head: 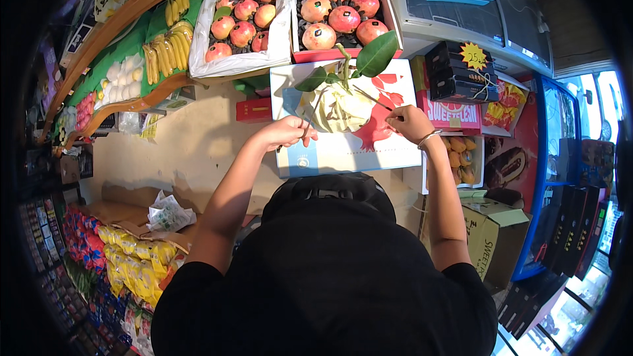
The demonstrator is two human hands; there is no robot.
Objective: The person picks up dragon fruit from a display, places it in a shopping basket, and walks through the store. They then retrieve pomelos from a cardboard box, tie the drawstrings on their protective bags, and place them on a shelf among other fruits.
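Observation:
A pale wrapped bundle [339, 106], with a stem and large green leaves [377, 53] at its top, rests on a closed cardboard box [299, 158] printed with a red pomegranate. On its left, my left hand [292, 133] pinches one end of a thin dark tie [314, 111]. My right hand [408, 122], a bracelet at its wrist, holds another thin dark strand [372, 97] at the bundle's right. Both strands reach the bundle's sides; whether they are one piece is hidden. What the wrapping encloses cannot be seen.
Two open boxes of pomegranates [243, 33] [343, 19] stand beyond the closed box. Bananas [170, 52] lie on a green shelf at the left. Stacked black boxes [457, 76] and a box of yellow fruit [460, 158] are at the right. A crumpled bag [170, 212] lies lower left.

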